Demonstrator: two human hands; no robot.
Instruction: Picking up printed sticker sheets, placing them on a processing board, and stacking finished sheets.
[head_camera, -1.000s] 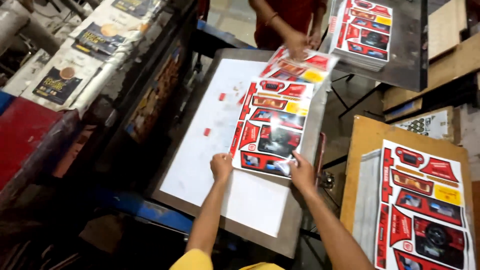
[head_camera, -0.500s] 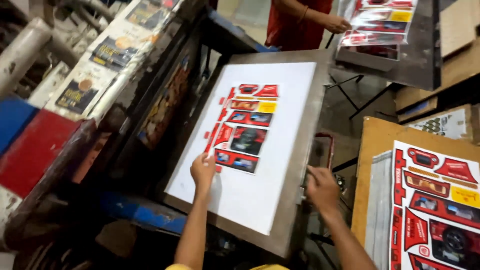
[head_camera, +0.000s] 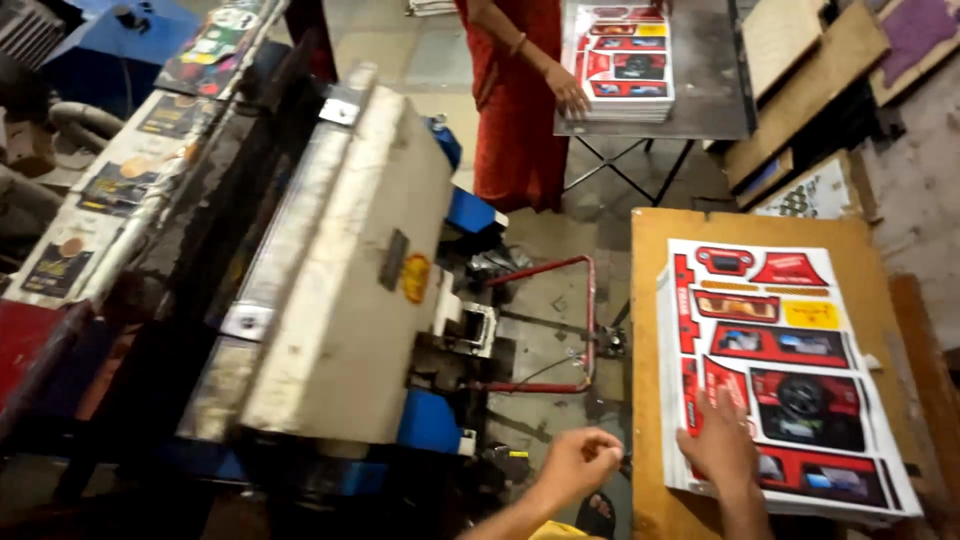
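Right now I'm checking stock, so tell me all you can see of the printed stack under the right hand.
The stack of printed sheets lies flat on a wooden board, edges slightly uneven. The top sheet is white card with red, black and yellow carton panels showing a toy vehicle. The right hand presses its near left corner.

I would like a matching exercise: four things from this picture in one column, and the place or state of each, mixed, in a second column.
1. right hand
2. left hand
3. co-worker's hand
4. press platen

a. swung shut
b. at the stack on the metal table
c. flat on the near stack of printed sheets
d. loosely closed, holding nothing

Pairs: 1-c, 2-d, 3-b, 4-a
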